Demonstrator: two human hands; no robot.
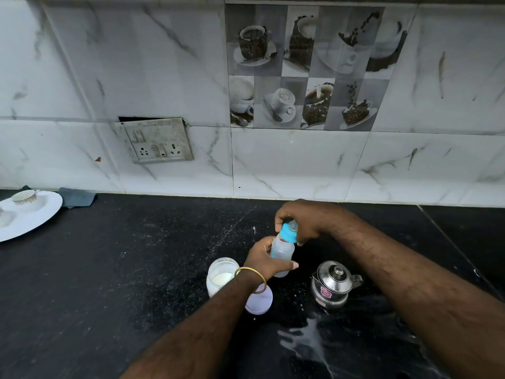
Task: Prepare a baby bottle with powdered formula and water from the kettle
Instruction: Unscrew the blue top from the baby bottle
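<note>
A clear baby bottle [282, 250] with a blue screw cap [288, 233] is held tilted above the black counter. My left hand [263, 259], with a gold bangle on the wrist, grips the bottle's body. My right hand [303, 221] wraps over the blue cap and teat from above. An open plastic jar of white formula powder [220, 276] stands just left of my left wrist. A small steel kettle [334, 283] with its lid on stands to the right of the bottle.
A pale lilac lid [261, 299] lies by the jar, partly under my left forearm. Spilled powder or water streaks the counter [308, 343] in front of the kettle. A white plate with a teacup [26, 214] and a folded grey cloth [78, 197] sit far left.
</note>
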